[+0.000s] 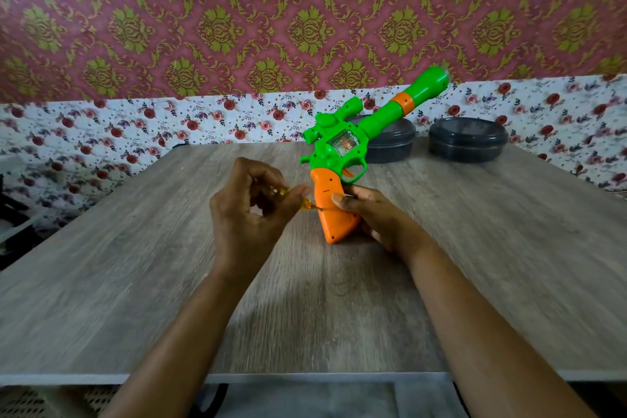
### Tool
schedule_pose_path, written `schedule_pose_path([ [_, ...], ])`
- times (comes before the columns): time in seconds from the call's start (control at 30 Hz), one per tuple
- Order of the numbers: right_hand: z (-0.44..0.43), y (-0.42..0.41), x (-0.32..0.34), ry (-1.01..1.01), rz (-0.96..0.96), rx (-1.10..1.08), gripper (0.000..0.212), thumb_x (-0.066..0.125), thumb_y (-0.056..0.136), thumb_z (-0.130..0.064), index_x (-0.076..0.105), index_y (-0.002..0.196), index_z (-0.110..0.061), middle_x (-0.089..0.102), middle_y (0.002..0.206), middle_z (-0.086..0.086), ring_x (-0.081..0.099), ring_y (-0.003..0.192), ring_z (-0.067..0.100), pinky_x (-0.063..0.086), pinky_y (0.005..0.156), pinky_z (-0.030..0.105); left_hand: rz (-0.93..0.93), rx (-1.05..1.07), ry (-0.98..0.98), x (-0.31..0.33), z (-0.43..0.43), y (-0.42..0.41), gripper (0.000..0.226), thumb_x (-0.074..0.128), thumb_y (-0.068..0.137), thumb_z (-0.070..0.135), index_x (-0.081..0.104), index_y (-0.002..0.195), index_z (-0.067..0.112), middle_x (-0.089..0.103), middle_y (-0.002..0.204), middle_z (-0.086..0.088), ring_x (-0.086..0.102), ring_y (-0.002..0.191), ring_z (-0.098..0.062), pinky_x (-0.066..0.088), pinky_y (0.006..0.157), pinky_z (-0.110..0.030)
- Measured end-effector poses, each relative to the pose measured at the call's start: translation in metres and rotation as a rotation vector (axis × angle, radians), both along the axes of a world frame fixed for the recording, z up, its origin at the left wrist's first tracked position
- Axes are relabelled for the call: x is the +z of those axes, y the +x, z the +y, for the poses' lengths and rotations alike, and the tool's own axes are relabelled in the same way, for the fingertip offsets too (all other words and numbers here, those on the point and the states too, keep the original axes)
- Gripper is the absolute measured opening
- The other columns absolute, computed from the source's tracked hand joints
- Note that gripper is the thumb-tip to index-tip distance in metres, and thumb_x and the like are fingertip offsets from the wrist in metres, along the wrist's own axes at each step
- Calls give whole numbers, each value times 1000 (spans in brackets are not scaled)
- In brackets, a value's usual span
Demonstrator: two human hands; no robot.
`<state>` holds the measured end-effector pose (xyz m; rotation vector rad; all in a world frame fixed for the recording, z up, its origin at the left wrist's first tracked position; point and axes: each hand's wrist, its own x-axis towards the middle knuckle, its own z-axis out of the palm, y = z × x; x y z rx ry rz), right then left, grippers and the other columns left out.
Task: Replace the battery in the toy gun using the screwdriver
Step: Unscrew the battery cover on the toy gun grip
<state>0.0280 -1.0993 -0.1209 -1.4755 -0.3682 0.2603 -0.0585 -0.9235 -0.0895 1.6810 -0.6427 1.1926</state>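
Your left hand (pixel 251 204) pinches the small yellow screwdriver (pixel 307 204) with curled fingers, its tip against the orange grip. The toy gun (pixel 339 146) stands mid-table, barrel tilted far-right; judge it light, hollow, slick plastic. Your right hand (pixel 376 214) wraps the grip, thumb pressed on its face: brace there

Medium bright, soft and even; source direction hard to tell. Diffuse shadow on table (pixel 509 248) between the forearms (pixel 190 332), darkest just below toy gun (pixel 336 210) grip. Motion smear on gun muzzle and along near wood grain. Left hand (pixel 244 210) slightly soft. Sharpest at centre, around the orange grip. Wallpaper (pixel 203 27) mushy toward corners. Strong wide-angle bowing of table edges and floral border (pixel 101 132). Dull sheen on dark tub lids (pixel 468 131).
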Motion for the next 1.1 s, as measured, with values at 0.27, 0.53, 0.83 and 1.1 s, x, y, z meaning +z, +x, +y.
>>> schedule_pose_path([
  [0.27,1,-2,0,36,5,20,32,50,92,-14,51,123,-13,62,116,8,62,98,16,50,87,30,34,-35,76,2,-1,-4,12,63,85,30,62,94,22,62,89,4,63,64,-5,53,53,-27],
  [0.53,1,0,0,30,18,2,23,52,91,-15,55,113,-20,65,106,0,63,91,10,52,81,26,69,-33,31,2,-2,-2,21,60,87,24,57,106,32,68,87,1,68,63,-6,56,56,-26],
  [0.83,1,0,-1,35,18,7,20,52,91,-16,56,111,-21,66,101,-3,64,88,8,54,75,22,60,-57,36,2,0,-4,21,54,90,22,59,111,21,69,91,-4,71,74,-8,59,62,-34],
  [1.1,1,1,-1,27,12,10,33,51,91,-14,51,125,-13,61,114,6,62,96,13,51,84,27,27,-9,32,-1,0,-1,25,69,78,25,48,82,12,58,80,6,59,65,-7,48,58,-14],
])
